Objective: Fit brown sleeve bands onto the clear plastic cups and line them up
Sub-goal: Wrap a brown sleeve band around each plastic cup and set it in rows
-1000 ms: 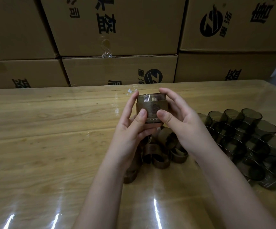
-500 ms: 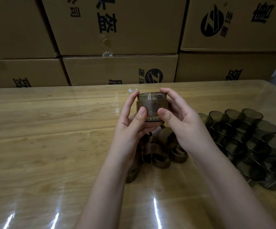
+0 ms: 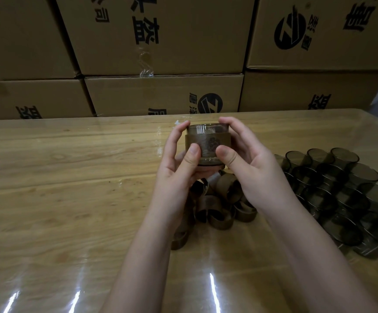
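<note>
Both hands hold one clear plastic cup (image 3: 206,130) upright above the middle of the table. A brown sleeve band (image 3: 207,146) with a dark printed emblem wraps its middle. My left hand (image 3: 179,168) grips the cup from the left, thumb on the band's front. My right hand (image 3: 249,163) grips it from the right, thumb pressed beside the emblem. Below the hands lies a heap of loose brown bands (image 3: 217,206). Several bare smoky cups (image 3: 341,184) stand packed together at the right.
The wooden table (image 3: 70,177) has a glossy transparent cover. Stacked cardboard boxes (image 3: 160,93) with black print form a wall along its far edge. The cup cluster reaches close to the table's right edge.
The cup stays in both hands at about the same spot. The thumbs have shifted slightly on the band, which sits a little lower on the cup.
</note>
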The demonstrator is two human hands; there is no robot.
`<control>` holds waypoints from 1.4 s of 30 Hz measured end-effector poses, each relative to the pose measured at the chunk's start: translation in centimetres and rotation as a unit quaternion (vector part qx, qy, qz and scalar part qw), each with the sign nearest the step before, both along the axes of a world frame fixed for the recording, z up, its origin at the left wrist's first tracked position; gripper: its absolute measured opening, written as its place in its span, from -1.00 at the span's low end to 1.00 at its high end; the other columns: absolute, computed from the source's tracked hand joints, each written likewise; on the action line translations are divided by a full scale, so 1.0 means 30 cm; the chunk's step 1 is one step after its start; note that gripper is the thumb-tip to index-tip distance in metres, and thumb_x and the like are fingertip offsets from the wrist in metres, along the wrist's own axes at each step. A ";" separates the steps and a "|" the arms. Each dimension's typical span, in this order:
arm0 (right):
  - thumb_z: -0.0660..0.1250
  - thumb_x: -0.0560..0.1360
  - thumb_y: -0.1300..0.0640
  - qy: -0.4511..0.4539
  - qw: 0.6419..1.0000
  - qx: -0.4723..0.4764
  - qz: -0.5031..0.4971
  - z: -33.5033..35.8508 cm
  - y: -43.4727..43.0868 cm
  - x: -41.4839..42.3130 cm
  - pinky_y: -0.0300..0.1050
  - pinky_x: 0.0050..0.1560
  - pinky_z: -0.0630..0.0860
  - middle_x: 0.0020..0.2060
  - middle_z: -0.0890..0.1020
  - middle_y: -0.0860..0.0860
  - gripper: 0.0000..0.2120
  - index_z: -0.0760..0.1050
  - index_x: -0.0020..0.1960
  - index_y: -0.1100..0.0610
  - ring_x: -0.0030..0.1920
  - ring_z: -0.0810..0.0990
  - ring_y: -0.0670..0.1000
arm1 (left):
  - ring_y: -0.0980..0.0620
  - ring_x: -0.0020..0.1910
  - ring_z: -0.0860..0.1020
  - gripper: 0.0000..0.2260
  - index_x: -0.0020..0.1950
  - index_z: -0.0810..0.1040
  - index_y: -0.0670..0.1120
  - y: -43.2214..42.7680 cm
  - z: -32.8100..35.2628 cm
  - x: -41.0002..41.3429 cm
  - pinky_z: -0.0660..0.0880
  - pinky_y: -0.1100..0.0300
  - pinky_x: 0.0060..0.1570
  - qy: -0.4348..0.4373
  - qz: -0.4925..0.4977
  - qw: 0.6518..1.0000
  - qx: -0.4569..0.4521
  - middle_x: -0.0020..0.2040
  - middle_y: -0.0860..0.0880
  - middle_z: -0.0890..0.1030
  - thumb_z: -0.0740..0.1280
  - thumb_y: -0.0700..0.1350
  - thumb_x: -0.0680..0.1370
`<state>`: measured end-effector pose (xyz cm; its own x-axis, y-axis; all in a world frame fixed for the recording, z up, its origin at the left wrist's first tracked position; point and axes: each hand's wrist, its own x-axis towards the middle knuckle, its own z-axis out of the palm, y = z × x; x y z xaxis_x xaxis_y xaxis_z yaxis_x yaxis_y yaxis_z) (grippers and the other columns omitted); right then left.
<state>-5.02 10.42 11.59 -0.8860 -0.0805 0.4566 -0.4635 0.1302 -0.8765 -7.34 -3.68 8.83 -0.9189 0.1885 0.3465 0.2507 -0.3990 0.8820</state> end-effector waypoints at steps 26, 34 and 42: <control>0.34 0.52 0.10 -0.091 0.996 0.004 0.017 -0.028 0.038 -0.030 -0.46 0.12 0.46 0.11 0.56 -0.31 -0.47 0.30 0.44 -0.08 0.14 0.51 -0.38 | -0.05 0.10 0.62 -0.59 0.35 0.46 -0.13 0.001 -0.017 -0.007 0.55 0.21 -0.01 -0.026 -0.039 0.999 0.005 0.17 -0.16 0.62 0.33 -0.15 0.50; 0.32 0.54 0.07 -0.040 0.996 0.070 0.041 -0.003 0.048 -0.007 -0.38 0.08 0.52 0.17 0.42 -0.53 -0.49 0.28 0.34 -0.39 0.13 0.55 -0.30 | -0.01 -0.06 0.67 -0.40 0.34 0.39 0.36 -0.038 -0.029 -0.016 0.57 0.24 -0.14 -0.015 -0.022 0.999 -0.034 0.12 -0.09 0.64 0.48 -0.03 0.39; 0.31 0.55 0.21 -0.028 0.998 0.041 0.048 -0.001 0.051 -0.005 -0.33 0.03 0.55 0.08 0.49 -0.48 -0.52 0.40 0.23 -0.35 0.07 0.60 -0.20 | -0.10 0.00 0.67 -0.47 0.29 0.46 0.34 -0.025 -0.024 -0.010 0.59 0.23 -0.16 0.003 -0.006 1.000 -0.028 0.22 -0.12 0.58 0.47 0.01 0.36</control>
